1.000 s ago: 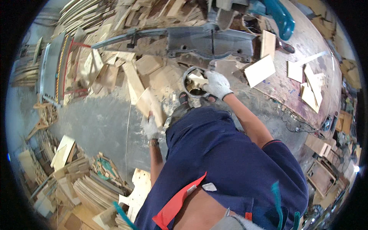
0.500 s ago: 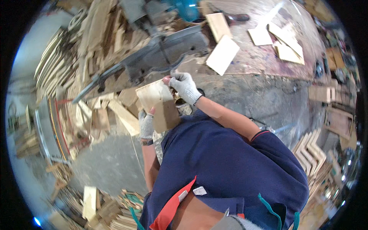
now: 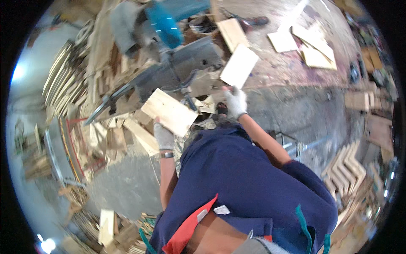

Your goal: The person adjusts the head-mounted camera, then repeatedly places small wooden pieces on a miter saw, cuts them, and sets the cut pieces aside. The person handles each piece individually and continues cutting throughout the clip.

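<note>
A pale rectangular wooden board (image 3: pixel 169 112) is in my left hand (image 3: pixel 163 137), which is closed on its near left edge. The board lies tilted over the front of a machine with a long grey metal fence (image 3: pixel 190 57). My right hand (image 3: pixel 235 101), in a light knit glove, is off to the right, apart from the held board. Its fingers are beside the near corner of another pale board (image 3: pixel 240 66) on the table. Blur hides whether they touch it or how far they are closed.
A blue machine head (image 3: pixel 165 27) stands above the fence. Several wood pieces (image 3: pixel 282 41) lie on the stained tabletop (image 3: pixel 292 74). Offcuts (image 3: pixel 141 135) are heaped at the left, by a red metal frame (image 3: pixel 86 171). Zigzag wood parts (image 3: pixel 344 169) are stacked at the right.
My right hand has let go of the board and moved right, toward the board on the table. The held board has turned in my left hand. The blue machine head shows more.
</note>
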Tool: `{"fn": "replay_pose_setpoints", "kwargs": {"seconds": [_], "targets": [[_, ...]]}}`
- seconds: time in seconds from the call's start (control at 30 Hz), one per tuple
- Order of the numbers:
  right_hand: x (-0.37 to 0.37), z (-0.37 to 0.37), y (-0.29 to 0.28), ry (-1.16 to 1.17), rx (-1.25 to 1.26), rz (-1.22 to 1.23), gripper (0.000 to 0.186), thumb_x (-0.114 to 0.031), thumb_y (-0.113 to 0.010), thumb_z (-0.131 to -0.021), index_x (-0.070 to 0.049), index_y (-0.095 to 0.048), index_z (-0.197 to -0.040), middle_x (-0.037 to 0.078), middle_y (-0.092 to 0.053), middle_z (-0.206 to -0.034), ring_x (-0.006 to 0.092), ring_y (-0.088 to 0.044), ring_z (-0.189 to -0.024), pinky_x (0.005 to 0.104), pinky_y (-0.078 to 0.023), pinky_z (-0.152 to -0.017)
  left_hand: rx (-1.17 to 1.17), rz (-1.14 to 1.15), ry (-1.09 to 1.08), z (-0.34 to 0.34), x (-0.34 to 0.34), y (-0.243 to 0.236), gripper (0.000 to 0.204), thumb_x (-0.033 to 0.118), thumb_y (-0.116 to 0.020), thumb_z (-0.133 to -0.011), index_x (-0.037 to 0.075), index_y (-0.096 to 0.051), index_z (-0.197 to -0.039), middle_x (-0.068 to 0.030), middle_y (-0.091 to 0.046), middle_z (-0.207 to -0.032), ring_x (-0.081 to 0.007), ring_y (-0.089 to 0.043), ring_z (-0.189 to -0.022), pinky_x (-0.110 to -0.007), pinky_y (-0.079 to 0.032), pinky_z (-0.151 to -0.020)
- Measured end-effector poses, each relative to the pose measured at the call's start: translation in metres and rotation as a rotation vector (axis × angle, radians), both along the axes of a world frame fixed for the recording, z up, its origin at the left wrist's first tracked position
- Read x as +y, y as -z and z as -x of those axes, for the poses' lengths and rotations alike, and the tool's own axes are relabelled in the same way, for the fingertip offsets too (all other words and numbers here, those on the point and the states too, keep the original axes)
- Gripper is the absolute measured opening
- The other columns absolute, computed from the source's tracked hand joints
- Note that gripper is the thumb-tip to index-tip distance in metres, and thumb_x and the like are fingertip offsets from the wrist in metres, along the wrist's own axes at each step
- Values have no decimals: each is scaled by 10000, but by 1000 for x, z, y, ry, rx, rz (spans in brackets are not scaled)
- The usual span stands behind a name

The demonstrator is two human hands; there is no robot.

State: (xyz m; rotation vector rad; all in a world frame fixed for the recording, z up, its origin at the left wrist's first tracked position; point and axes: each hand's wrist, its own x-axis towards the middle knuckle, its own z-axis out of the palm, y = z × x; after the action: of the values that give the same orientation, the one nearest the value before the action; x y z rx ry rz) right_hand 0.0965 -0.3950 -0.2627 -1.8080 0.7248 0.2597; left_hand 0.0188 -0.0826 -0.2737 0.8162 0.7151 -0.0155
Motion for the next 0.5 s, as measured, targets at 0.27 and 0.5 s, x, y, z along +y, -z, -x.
{"fn": "replay_pose_setpoints", "kwargs": {"seconds": [0.27, 0.5], "targets": [[-49, -23, 54, -358, -206, 724, 1066, -427, -896, -732, -89, -346, -1580, 354, -371, -1562, 508, -421, -1416, 515, -429, -1139, -88, 92, -215, -47, -38, 4, 269, 183, -581, -1067, 57, -549, -1301, -107, -641, -1246, -275, -622, -1192, -436, -530, -995], [-35, -55, 68, -282, -109, 707, 1202, -554, -890, -710, -68, -277, -1622, 350, -246, -1640, 511, -322, -1494, 512, -346, -1216, 209, -327, 137, -111, -35, 21, 327, 312, -741, -970, 52, -629, -1135, -108, -704, -1046, -288, -711, -884, -431, -579, -748]]}}
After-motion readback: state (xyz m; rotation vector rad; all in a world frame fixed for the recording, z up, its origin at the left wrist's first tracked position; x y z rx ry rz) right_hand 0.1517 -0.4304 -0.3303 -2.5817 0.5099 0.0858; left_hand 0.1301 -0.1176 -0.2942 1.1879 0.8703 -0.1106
